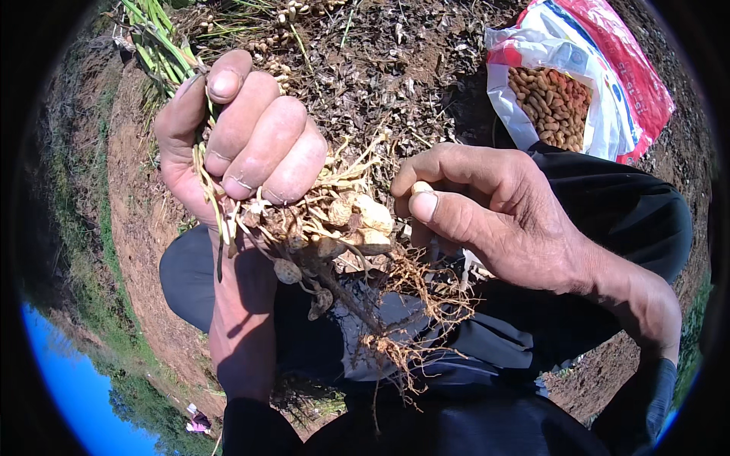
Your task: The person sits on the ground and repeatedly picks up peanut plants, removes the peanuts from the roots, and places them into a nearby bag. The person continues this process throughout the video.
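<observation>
My left hand [251, 144] is closed around the stems of an uprooted peanut plant. Its green stalks [160, 38] stick out above the fist. Below it hang several pale peanuts [372, 215] still joined to the plant, and thin brown roots [426, 304] trail over my lap. Just right of the pods, my right hand [494, 213] has its thumb and forefinger pinched together. A small pale peanut [421, 188] shows between the fingertips, mostly covered by them. The other right fingers curl underneath, partly hidden.
A white and red plastic sack [616, 76] lies at the upper right, its mouth showing many picked peanuts [551, 106]. More peanut plants [258, 30] lie on the leaf-strewn soil [403, 76] at the top. My dark-clothed knees [623, 213] flank the hands. Far off at lower left is a person [199, 420].
</observation>
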`<state>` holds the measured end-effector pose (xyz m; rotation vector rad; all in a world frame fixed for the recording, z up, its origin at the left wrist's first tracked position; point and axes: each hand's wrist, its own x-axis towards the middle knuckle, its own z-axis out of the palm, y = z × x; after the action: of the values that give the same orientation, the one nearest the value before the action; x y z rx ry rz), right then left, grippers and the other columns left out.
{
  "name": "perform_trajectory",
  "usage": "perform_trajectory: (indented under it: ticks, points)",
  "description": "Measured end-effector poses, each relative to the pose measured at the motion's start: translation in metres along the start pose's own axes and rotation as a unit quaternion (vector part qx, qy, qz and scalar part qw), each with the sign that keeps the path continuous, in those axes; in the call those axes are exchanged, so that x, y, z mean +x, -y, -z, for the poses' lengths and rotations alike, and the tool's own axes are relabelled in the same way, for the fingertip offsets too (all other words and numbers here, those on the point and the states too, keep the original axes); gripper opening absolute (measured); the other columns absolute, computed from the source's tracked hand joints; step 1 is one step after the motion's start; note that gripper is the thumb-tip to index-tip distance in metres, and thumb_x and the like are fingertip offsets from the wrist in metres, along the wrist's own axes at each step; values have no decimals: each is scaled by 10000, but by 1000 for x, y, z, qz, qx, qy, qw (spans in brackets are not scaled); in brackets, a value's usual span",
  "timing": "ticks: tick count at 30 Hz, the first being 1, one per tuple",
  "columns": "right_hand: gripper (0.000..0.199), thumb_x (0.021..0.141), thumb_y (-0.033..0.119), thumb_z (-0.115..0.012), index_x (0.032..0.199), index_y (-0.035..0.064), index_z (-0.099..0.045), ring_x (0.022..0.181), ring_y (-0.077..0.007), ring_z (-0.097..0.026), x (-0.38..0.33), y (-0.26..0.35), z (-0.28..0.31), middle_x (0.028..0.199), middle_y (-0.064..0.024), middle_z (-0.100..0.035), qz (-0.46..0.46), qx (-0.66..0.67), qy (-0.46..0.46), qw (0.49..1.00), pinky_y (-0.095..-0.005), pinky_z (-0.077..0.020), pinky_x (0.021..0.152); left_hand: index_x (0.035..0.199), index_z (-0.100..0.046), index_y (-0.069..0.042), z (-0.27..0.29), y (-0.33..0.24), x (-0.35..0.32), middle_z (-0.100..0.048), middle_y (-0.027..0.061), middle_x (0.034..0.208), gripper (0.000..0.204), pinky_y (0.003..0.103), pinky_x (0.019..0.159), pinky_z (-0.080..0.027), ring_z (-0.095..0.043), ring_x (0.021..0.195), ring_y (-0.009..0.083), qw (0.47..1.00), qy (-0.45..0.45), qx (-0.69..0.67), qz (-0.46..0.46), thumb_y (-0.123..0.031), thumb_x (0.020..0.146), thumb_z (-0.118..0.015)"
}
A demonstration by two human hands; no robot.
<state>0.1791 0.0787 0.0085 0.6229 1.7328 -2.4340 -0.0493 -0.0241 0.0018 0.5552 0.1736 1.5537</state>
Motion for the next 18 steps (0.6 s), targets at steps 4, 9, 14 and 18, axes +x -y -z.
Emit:
perform_trajectory:
  ticks: [4,9,14,18]
  points:
    - [319,968,221,-630,1198,1,-612,794,-32,-569,3,-5,-9,934,-6,-651,4,103,42,994,-196,-484,675,1070,-538,-12,2,12,7,-466,-28,651,295,295,521,-384,-475,543,101,999,-28,-32,-1,-230,1021,-345]
    - [229,947,234,-652,937,6,-658,663,-30,-473,3,-1,-3,713,36,-554,-26,28,14,999,-220,-394,571,1031,-556,-27,-6,27,10,-455,-39,618,270,285,506,-380,-445,518,91,996,-82,-28,3,-230,1015,-378]
    - [224,932,223,-674,984,7,-643,728,-54,-526,1,10,12,814,7,-602,74,-90,66,991,-230,-440,649,1010,-555,-23,-8,21,5,-442,-35,606,307,291,492,-372,-439,510,98,991,-115,-67,31,-231,1033,-331]
    - [250,949,249,-649,998,6,-614,664,-52,-516,-4,12,27,752,6,-572,95,-141,45,984,-221,-420,590,1024,-543,-14,-4,10,-1,-436,-30,613,288,277,477,-357,-436,501,97,992,-107,-54,28,-210,1035,-333]
